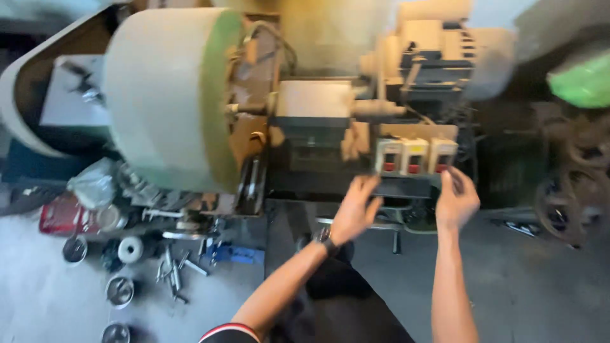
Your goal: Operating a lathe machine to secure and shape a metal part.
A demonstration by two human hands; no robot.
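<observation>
Head view, near: scattered grey metal tools (175, 270) lie lower left on the floor.
Left hand (353, 211): fingers spread, reaching up, centre.
Right hand (455, 202): fingers loosely curled, holding nothing.
Far: three cream switch boxes with red buttons (414, 156) just above both hands.

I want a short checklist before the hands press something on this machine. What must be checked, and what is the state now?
1. Left hand free of tools: ok, open, below the switch boxes.
2. Right hand free: ok, fingers just under the right box.
3. Which button is under each hand: cannot tell, picture blurred.
4. Big green-edged wheel clear of both hands: ok.
5. Wheel at rest: cannot tell.
6. Floor at left: not ok, loose metal parts lie there.
</observation>
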